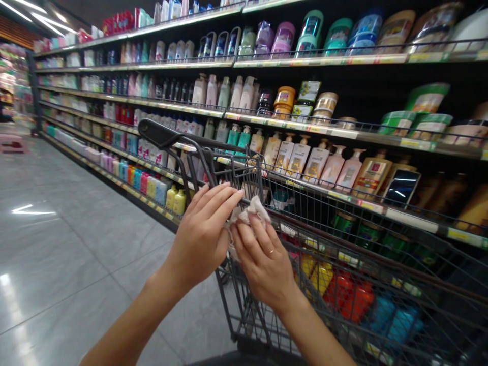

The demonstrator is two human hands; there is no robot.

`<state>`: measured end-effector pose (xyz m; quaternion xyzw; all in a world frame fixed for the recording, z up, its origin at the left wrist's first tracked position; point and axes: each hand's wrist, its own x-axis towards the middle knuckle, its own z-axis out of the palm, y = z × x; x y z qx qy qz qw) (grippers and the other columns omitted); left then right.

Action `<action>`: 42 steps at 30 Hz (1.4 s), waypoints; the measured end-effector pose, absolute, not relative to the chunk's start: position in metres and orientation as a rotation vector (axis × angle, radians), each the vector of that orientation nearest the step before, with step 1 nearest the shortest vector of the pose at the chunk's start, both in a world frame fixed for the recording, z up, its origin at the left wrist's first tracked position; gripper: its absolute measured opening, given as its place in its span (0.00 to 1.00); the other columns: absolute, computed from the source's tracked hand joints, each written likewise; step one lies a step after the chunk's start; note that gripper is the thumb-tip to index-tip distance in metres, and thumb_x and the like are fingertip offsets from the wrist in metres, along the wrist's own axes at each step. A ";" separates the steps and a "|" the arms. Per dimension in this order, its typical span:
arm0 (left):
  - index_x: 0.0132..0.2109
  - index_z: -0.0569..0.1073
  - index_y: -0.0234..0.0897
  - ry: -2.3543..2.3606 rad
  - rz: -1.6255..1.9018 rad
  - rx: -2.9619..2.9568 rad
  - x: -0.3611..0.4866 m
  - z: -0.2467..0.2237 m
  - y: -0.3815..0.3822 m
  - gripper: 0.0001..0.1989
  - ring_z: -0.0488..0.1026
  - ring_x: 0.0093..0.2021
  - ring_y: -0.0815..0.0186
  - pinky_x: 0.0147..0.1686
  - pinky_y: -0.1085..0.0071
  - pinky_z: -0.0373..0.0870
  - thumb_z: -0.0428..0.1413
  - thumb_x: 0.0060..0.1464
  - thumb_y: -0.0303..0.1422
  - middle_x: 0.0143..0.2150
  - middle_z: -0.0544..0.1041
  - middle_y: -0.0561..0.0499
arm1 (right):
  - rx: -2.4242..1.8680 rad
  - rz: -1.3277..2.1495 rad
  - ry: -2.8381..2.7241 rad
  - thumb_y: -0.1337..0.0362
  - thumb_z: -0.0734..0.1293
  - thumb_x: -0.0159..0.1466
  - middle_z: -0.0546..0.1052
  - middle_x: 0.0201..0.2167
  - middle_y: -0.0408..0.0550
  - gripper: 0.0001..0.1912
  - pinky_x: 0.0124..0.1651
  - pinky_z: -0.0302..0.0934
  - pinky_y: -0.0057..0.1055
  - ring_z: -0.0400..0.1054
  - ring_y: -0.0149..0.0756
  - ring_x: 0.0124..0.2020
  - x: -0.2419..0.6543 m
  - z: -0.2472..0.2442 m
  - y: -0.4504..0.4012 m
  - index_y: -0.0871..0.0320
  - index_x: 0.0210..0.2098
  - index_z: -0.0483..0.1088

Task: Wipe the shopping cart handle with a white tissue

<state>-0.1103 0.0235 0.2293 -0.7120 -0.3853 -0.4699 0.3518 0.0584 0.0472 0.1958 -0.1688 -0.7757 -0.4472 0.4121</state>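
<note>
My right hand (pixel 267 259), with a thin ring on one finger, is closed on a crumpled white tissue (pixel 253 211) near the back corner of a dark metal shopping cart (pixel 324 274). Just left of it, my left hand (pixel 204 236) has its fingers together and bent toward the tissue. The tissue lies between the two hands, and what the left fingertips touch is hard to make out. Beyond the hands, the cart's black handle (pixel 160 134) extends to the upper left.
Long shelves (pixel 183 107) of bottles and jars run along the right and recede to the far left. Pump bottles (pixel 299 157) stand behind the cart. Grey floor tiles (pixel 76 244) show at the left, with a pink stool (pixel 13 143) far off.
</note>
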 end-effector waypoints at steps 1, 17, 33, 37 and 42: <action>0.60 0.65 0.34 -0.994 -1.216 -1.842 -0.110 0.229 0.023 0.25 0.64 0.64 0.62 0.68 0.58 0.56 0.45 0.56 0.20 0.59 0.73 0.45 | -0.388 -1.144 -1.941 0.71 0.56 0.68 0.75 0.55 0.52 0.20 0.66 0.56 0.40 0.61 0.44 0.63 0.060 0.196 0.047 0.65 0.56 0.70; 0.63 0.62 0.31 -1.035 -1.123 -1.825 -0.109 0.228 0.021 0.31 0.59 0.68 0.60 0.70 0.56 0.52 0.45 0.52 0.18 0.63 0.69 0.42 | -0.442 -0.751 -2.125 0.74 0.55 0.68 0.78 0.41 0.54 0.16 0.49 0.71 0.35 0.67 0.40 0.47 0.111 0.131 0.017 0.67 0.44 0.75; 0.60 0.65 0.25 -0.886 -1.264 -1.984 -0.040 0.168 0.010 0.27 0.57 0.68 0.57 0.69 0.59 0.54 0.46 0.53 0.16 0.61 0.66 0.38 | -0.560 -0.983 -1.848 0.77 0.57 0.68 0.71 0.57 0.60 0.17 0.63 0.60 0.38 0.58 0.43 0.63 0.139 0.192 0.026 0.69 0.53 0.69; 0.60 0.65 0.25 -0.909 -1.249 -1.961 -0.037 0.166 0.013 0.27 0.55 0.69 0.57 0.70 0.58 0.50 0.47 0.53 0.16 0.63 0.66 0.37 | -0.562 -0.986 -1.799 0.74 0.59 0.69 0.76 0.54 0.54 0.15 0.62 0.59 0.42 0.56 0.47 0.63 0.143 0.170 0.029 0.64 0.51 0.73; 0.60 0.65 0.25 -0.922 -1.231 -1.911 -0.035 0.163 0.013 0.26 0.55 0.69 0.58 0.70 0.58 0.49 0.47 0.54 0.17 0.62 0.67 0.37 | -0.540 -0.977 -1.819 0.74 0.60 0.68 0.78 0.51 0.53 0.15 0.59 0.63 0.41 0.58 0.46 0.62 0.147 0.167 0.028 0.65 0.49 0.74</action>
